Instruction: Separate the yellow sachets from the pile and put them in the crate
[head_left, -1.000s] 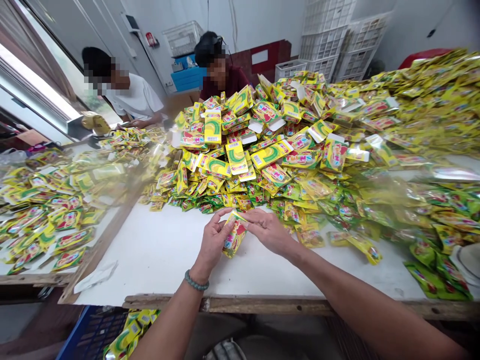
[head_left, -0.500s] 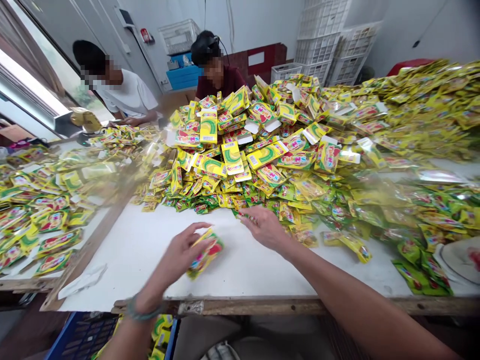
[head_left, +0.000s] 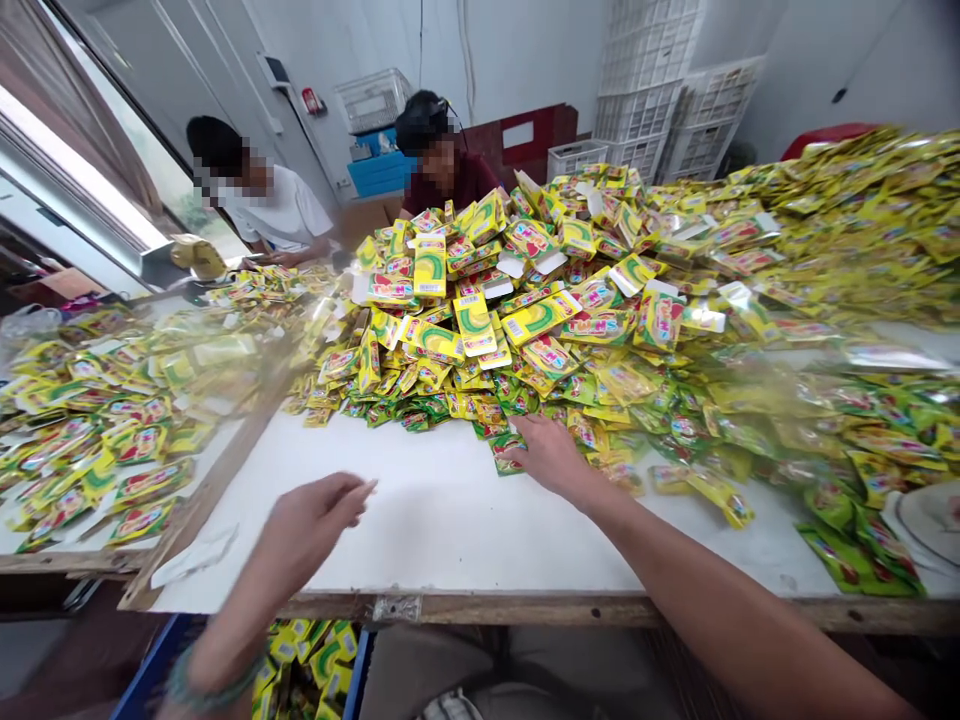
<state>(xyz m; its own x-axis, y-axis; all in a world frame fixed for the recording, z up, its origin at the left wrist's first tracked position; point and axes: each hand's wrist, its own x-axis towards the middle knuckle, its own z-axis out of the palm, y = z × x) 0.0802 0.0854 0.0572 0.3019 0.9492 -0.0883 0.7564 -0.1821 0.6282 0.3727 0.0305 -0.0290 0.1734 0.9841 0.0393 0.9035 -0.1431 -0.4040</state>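
My left hand is above the white tabletop on the left, its fingers drawn together and no packet visible in them. My right hand reaches to the front edge of the heap, thumb and forefinger apart. Its thumb touches a small green packet lying on the table. Behind it rises a big heap of yellow printed boxes over green and yellow packets.
A blue crate of yellow boxes stands below the table edge. A wooden strip divides off more packets at left. Two people work across the table. White crates are stacked behind.
The yellow box has left my left hand, which moved left and down toward the table edge. My right hand's fingers have spread, and a green packet now shows beside its thumb.
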